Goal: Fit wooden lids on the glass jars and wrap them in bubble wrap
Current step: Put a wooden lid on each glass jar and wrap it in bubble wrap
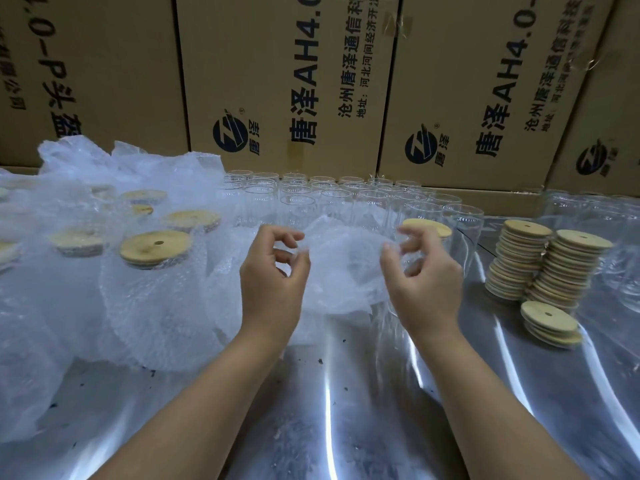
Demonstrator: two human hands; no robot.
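Observation:
A sheet of bubble wrap (pixel 346 268) is spread in the air between my hands above the metal table (pixel 346 410). My left hand (pixel 273 275) pinches its left edge with curled fingers. The right edge is pinched by my right hand (pixel 424 275). Just behind my right hand stands a glass jar with a wooden lid (pixel 431 226) on it, partly hidden by the wrap. Rows of open glass jars (pixel 311 197) stand at the back. Stacks of wooden lids (pixel 550 265) sit to the right.
Several lidded jars wrapped in bubble wrap (pixel 156 251) stand at the left among loose bubble wrap (pixel 131 168). More glass jars (pixel 609 220) are at the far right. Printed cardboard boxes (pixel 294 81) form a wall behind the table.

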